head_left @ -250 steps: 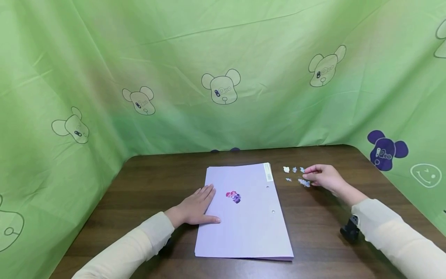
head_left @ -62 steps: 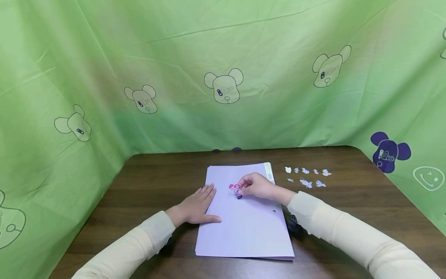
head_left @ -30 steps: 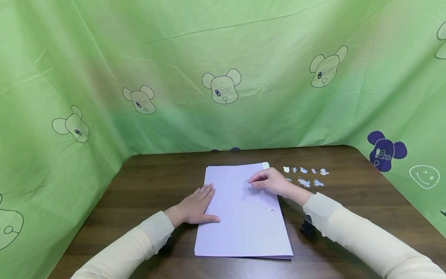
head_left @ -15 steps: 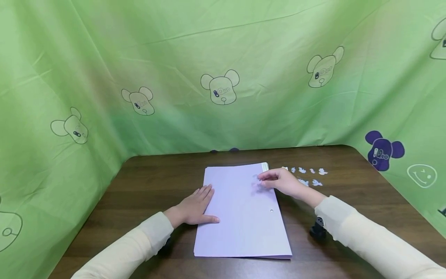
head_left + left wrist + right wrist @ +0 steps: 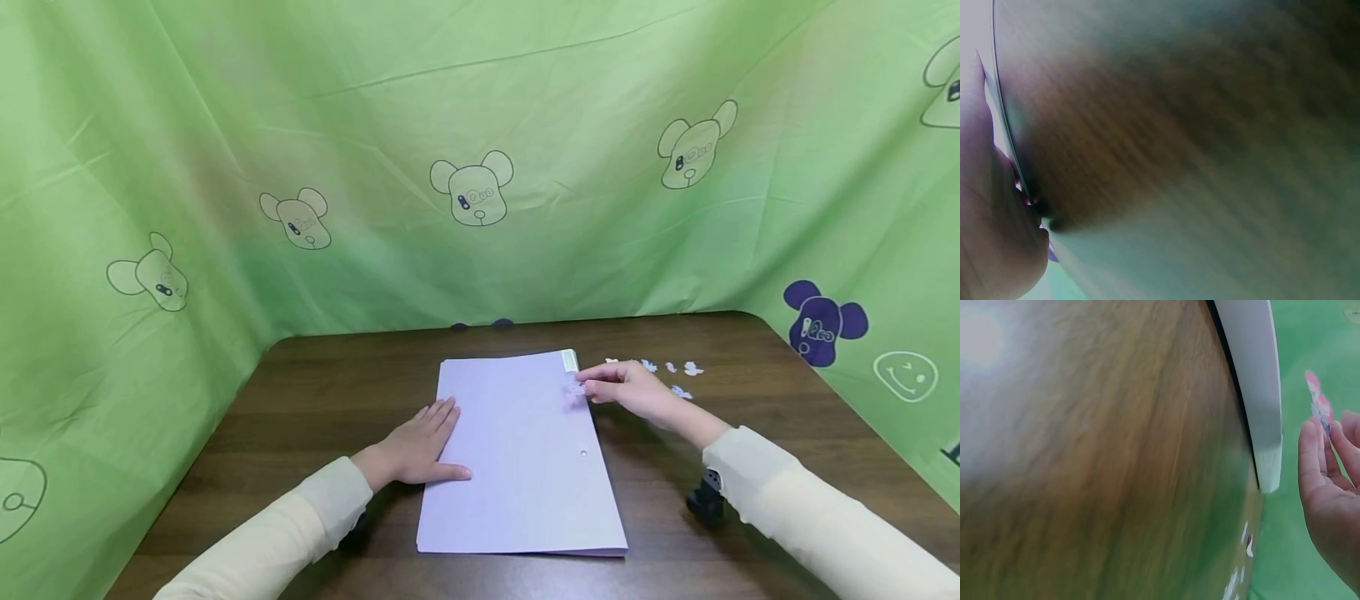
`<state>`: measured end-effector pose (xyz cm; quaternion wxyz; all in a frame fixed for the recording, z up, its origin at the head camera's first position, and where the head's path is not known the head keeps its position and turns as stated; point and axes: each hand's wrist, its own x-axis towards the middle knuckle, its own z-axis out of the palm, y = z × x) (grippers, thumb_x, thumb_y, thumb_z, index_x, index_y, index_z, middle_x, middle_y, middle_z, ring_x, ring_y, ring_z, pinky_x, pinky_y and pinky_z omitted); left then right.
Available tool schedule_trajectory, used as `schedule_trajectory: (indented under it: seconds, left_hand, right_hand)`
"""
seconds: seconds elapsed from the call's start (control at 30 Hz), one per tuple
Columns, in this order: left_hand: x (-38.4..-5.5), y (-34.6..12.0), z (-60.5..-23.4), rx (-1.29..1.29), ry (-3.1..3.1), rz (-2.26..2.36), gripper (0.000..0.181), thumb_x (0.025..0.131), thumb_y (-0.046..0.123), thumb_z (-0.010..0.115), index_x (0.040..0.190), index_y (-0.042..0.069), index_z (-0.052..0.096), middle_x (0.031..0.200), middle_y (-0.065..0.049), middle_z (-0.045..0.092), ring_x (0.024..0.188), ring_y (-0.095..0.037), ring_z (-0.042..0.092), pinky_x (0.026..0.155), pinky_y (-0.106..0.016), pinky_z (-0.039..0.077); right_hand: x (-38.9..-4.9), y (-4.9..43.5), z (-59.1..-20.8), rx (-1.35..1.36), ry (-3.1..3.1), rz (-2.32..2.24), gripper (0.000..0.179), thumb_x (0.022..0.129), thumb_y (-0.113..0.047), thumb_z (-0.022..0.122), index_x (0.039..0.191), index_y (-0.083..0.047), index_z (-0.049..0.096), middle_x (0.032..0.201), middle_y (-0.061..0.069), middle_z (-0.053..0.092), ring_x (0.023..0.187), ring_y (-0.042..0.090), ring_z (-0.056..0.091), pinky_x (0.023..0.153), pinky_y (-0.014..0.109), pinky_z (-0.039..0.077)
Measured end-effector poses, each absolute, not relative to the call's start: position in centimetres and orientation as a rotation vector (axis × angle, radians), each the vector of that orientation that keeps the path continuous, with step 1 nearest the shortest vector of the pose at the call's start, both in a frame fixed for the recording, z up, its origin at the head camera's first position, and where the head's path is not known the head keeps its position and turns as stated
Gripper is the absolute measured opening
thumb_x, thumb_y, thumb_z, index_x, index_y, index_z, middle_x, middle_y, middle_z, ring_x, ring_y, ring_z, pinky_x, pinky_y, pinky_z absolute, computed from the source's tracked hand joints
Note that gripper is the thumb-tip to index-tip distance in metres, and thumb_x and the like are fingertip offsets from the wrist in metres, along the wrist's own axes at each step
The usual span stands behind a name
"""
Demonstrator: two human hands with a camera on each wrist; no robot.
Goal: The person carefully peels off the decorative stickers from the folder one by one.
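Observation:
A lilac folder [image 5: 517,467] lies on the table, a white label [image 5: 570,361] at its upper right corner. My left hand [image 5: 420,442] rests flat over its left edge, fingers straight; in the left wrist view, part of that hand [image 5: 997,244] shows beside the folder's edge. My right hand [image 5: 637,392] is above the folder's upper right edge, pinching a small pink and purple sticker [image 5: 1320,403] between thumb and fingers. The sticker stands clear of the folder in the right wrist view. To the right lie several small pale stickers [image 5: 693,368], some hidden behind the right hand.
The brown wooden table [image 5: 337,383] carries the folder and the stickers. A green cloth [image 5: 390,275] printed with bear heads hangs behind and at both sides. A punched hole [image 5: 583,453] shows near the folder's right edge.
The pink and purple sticker lay on the folder; my right hand has peeled it off and carried it right. Several pale stickers were set out earlier. My left hand stays put.

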<state>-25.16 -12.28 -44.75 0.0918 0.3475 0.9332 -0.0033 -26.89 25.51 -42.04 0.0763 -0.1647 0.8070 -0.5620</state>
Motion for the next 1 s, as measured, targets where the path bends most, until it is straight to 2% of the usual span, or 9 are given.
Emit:
schedule_trajectory:
  seconds: [0.1,0.3,0.5,0.87,1.0]
  left_hand:
    - [-25.2,-12.3,-44.8,1.036,2.772,-0.004,0.105,0.087,0.077,0.04,0.155,0.001,0.015,0.161,-0.014,0.008,0.147,-0.027,0.008,0.116,-0.039,0.014]
    - [-25.2,-12.3,-44.7,1.034,2.77,0.001,0.104,0.087,0.076,0.04,0.155,0.001,0.014,0.161,-0.014,0.008,0.147,-0.027,0.008,0.116,-0.04,0.014]
    - [-25.2,-12.3,-44.7,1.023,2.77,-0.015,0.104,0.087,0.077,0.039,0.155,0.002,0.013,0.162,-0.013,0.007,0.147,-0.026,0.007,0.117,-0.039,0.013]
    - [-25.1,-12.3,-44.6,1.033,2.768,-0.003,0.105,0.087,0.077,0.039,0.155,0.001,0.013,0.161,-0.014,0.008,0.147,-0.027,0.008,0.116,-0.039,0.014]
    - [-25.1,-12.3,-44.7,1.038,2.767,-0.003,0.105,0.087,0.077,0.039,0.155,0.001,0.014,0.161,-0.014,0.008,0.147,-0.027,0.008,0.116,-0.04,0.015]
  right_hand:
    - [-26.7,26.1,-42.0,-0.451,2.459,-1.692,0.036,0.096,-0.01,0.063,0.122,0.014,0.058,0.109,0.023,0.066,0.092,0.024,0.068,0.083,0.04,0.054]
    - [-26.3,27.6,-42.0,-0.341,2.513,-1.743,0.034,0.094,-0.007,0.065,0.119,0.016,0.059,0.107,0.021,0.065,0.085,0.013,0.066,0.078,0.034,0.056]
    - [-26.1,29.2,-42.2,-0.28,2.533,-1.809,0.033,0.093,-0.002,0.063,0.117,0.02,0.056,0.106,0.021,0.065,0.081,0.007,0.064,0.073,0.028,0.056]
    - [-25.4,32.5,-42.3,-0.235,2.58,-1.841,0.036,0.092,-0.001,0.065,0.117,0.023,0.054,0.098,0.012,0.068,0.077,0.007,0.065,0.07,0.029,0.057]
    - [-25.2,33.8,-42.3,-0.218,2.587,-1.864,0.038,0.092,-0.001,0.065,0.117,0.024,0.052,0.095,0.004,0.069,0.077,0.007,0.066,0.07,0.028,0.057]
